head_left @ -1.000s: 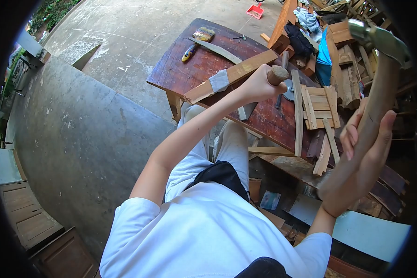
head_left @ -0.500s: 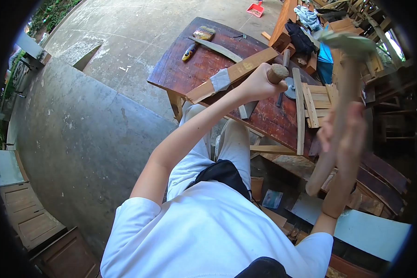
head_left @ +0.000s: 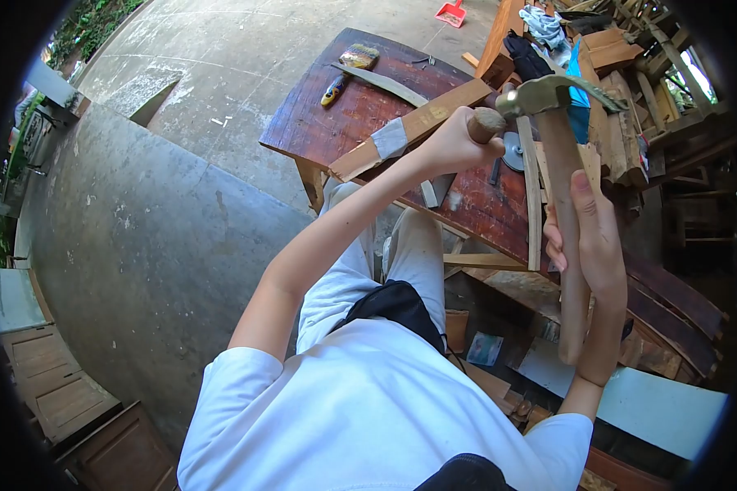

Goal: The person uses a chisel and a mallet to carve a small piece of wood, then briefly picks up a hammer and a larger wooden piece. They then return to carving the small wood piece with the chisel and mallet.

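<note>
My left hand (head_left: 453, 149) is wrapped round a tool with a round wooden handle (head_left: 487, 123); the tool's far part is mostly hidden. A claw hammer (head_left: 562, 155) is in my right hand (head_left: 591, 225), its metal head close to the right of the handle's end. Beneath my left hand, a wooden board (head_left: 438, 113) with a grey patch (head_left: 390, 139) lies across the reddish-brown table (head_left: 315, 102). Right of that hand are a metal disc (head_left: 513, 152) and a long curved wooden strip (head_left: 533, 204).
A brush (head_left: 333, 90) and a thin curved strip (head_left: 389, 85) lie on the table's far left part. Scrap wood (head_left: 622, 135) is heaped at the right, with a dark bag (head_left: 527, 57). A red dustpan (head_left: 451, 14) is on the floor beyond. Cabinet doors (head_left: 53, 372) stand lower left.
The hammer in my right hand has moved left and slightly down, its head now near the handle's end. My left hand has shifted slightly and keeps its hold.
</note>
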### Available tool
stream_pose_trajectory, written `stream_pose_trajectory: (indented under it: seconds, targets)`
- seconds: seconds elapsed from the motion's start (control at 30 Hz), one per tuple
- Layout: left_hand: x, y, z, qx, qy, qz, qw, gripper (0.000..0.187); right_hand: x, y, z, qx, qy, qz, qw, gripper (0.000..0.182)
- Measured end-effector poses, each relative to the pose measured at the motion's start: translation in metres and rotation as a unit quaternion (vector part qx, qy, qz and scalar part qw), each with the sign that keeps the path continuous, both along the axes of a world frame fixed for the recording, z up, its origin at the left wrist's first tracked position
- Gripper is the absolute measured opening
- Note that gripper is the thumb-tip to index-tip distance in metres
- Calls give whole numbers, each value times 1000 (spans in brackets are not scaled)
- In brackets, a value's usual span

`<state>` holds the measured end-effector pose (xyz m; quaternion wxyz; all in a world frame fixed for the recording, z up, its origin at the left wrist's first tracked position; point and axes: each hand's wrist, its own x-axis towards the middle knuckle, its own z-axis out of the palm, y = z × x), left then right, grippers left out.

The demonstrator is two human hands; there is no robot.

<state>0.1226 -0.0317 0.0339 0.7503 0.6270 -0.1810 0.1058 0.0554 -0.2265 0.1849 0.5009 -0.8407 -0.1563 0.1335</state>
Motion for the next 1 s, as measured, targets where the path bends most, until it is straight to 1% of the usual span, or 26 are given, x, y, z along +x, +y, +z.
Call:
stream_pose_trajectory:
  seconds: [0.03, 0.07, 0.1, 0.17, 0.2, 0.23, 0.3, 0.33, 0.37, 0.43, 0.5, 0.57, 0.6, 0.63, 0.7, 0.73, 0.77, 0.83, 0.87, 0.9, 0.97, 1.0]
  targets:
    - [1, 0, 0, 1, -1, -2, 1000, 22, 0, 3, 2, -24, 63, 7, 998, 53]
    - [2, 1, -1, 9, -13, 2, 1000, 21, -5, 8, 13, -41, 15, -26, 999, 57]
    - [1, 1, -2, 17, -22, 7, 1000, 21, -8, 7, 20, -42, 18, -27, 999, 57]
    - [1, 1, -1, 15, -11, 6, 1000, 21, -12, 3, 31, 36, -69, -70, 994, 59]
    - [0, 0, 1, 14, -4, 4, 1000, 20, -10, 2, 33, 89, -79, -75, 990, 61]
    - [0, 0, 2, 13, -4, 4, 1000, 20, -8, -1, 30, 89, -80, -75, 990, 61]
    - [2, 0, 1, 28, -22, 12, 999, 20, -1, -4, 12, 147, -43, -27, 988, 61]
    - [1, 0, 1, 29, -23, 11, 999, 20, 1, -5, -5, 68, -20, -49, 996, 62]
    - [1, 0, 1, 18, -12, 7, 1000, 20, 0, -2, -6, 69, -22, -49, 996, 62]
    - [2, 1, -1, 9, -1, 3, 1000, 21, -3, 4, -8, -30, 57, -6, 998, 62]
    - [4, 2, -6, 17, -23, -4, 1000, 21, -9, 3, 10, -43, 39, -28, 998, 62]
    - [4, 0, -6, 19, -15, 1, 1000, 21, -12, -2, 22, 7, -60, -34, 998, 62]
    - [4, -1, -5, 21, -10, 8, 1000, 21, -16, 0, 26, 49, -92, -84, 991, 63]
    - [4, -1, -3, 20, -10, 8, 1000, 21, -14, -1, 23, 48, -92, -84, 991, 63]
    - [4, -1, -2, 27, -22, 1, 999, 20, -5, -5, 10, 188, -57, -35, 980, 63]
    - [3, -1, -1, 28, -22, 0, 999, 20, -3, -4, -3, 115, -98, -39, 988, 62]
    - [2, -1, 0, 19, -20, -4, 1000, 20, -1, -1, -12, 116, -99, -39, 988, 62]
    - [1, 0, 0, 12, -16, -11, 1000, 20, -2, 5, -23, -2, 29, 3, 1000, 54]
    - [1, 1, 1, 18, -24, -15, 999, 20, -8, 9, -12, -44, -4, -42, 998, 55]
    - [1, 2, 1, 22, -31, -18, 999, 20, -9, 7, 0, -45, -3, -42, 998, 55]
    - [1, 0, 1, 23, -25, -8, 999, 21, -11, 1, 17, 2, -62, -13, 998, 59]
    - [1, -1, 2, 24, -22, 3, 999, 21, -16, 4, 21, 49, -84, -46, 994, 58]
